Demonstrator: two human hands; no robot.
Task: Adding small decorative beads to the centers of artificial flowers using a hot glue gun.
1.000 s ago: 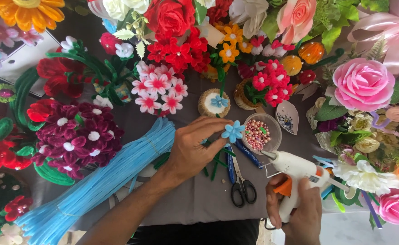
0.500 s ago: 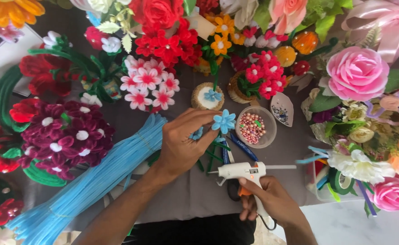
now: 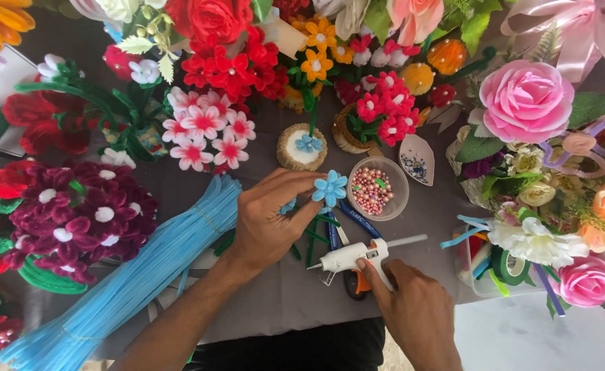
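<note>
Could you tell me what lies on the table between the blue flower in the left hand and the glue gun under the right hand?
In the head view, between blue flower and glue gun: dark pens and green stems.

I am seeing a fuzzy chenille blue flower (image 3: 331, 187), a smooth white plastic glue gun (image 3: 350, 256), glossy pearly beads in a clear plastic cup (image 3: 379, 187), and a matt grey tablecloth (image 3: 275, 295).

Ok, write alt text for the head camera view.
A left hand holds a small blue pipe-cleaner flower while the right hand grips a white glue gun lying on a grey table, with handmade flowers around it and a bowl of pink beads nearby.
</note>
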